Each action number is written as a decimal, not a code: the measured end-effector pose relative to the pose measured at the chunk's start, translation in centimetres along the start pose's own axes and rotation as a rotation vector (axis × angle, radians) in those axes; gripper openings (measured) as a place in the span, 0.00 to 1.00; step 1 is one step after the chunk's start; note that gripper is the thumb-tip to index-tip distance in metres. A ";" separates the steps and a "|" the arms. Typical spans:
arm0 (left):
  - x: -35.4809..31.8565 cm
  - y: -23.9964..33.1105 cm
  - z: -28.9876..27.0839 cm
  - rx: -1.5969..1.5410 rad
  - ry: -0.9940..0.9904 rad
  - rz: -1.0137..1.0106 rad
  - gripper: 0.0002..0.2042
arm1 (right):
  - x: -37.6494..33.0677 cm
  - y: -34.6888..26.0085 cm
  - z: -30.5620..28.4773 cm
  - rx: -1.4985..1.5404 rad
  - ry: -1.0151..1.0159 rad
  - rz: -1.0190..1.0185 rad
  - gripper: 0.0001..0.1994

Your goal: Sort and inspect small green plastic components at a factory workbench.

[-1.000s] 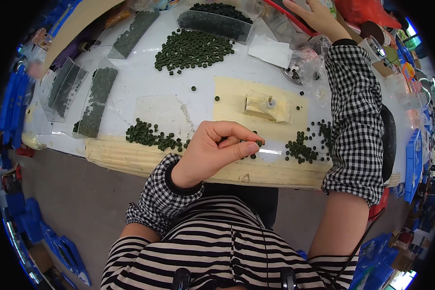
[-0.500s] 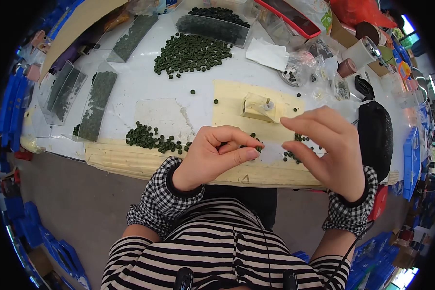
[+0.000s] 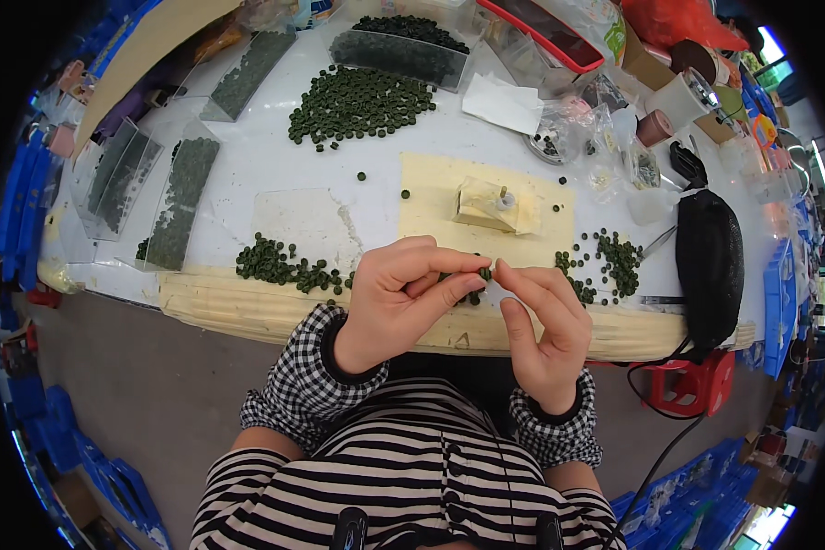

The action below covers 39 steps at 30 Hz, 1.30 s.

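Green disc-shaped beads lie in a loose heap (image 3: 280,264) near the white worktable's (image 3: 257,165) front edge, left of the left hand (image 3: 399,298). Its thumb and forefinger are pressed together on one small green ring bead (image 3: 486,272), held above the taped table edge. Just right, the right hand (image 3: 541,321) meets it, fingertips pinching what looks like a clear scrap. A loosened pinch could drop the bead to the floor.

A black pouch (image 3: 709,261) lies at three o'clock on the white tabletop (image 3: 275,156). A red-rimmed tray (image 3: 547,32) sits at one o'clock, clear flat trays (image 3: 147,179) at ten o'clock.
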<state>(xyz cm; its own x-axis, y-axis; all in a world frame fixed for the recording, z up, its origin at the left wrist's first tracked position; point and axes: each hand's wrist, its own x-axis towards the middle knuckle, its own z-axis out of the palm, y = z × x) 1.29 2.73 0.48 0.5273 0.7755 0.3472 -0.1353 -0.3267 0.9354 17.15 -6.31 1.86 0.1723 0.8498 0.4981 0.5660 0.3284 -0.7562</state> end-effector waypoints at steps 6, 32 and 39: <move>-0.1 -0.1 0.2 0.088 0.020 0.057 0.11 | -0.6 0.1 0.8 0.031 0.038 -0.020 0.16; 0.0 -0.2 0.6 0.195 0.093 0.097 0.12 | -0.7 1.4 1.3 0.084 0.041 -0.039 0.16; 0.1 -0.2 0.5 0.123 0.021 0.048 0.12 | -0.6 1.1 0.6 0.028 0.004 -0.078 0.15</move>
<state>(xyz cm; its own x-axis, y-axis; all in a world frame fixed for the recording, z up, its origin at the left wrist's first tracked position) 1.75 2.61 0.34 0.5051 0.7682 0.3935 -0.0552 -0.4263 0.9029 17.17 -6.19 0.41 0.1316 0.8194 0.5580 0.5549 0.4055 -0.7264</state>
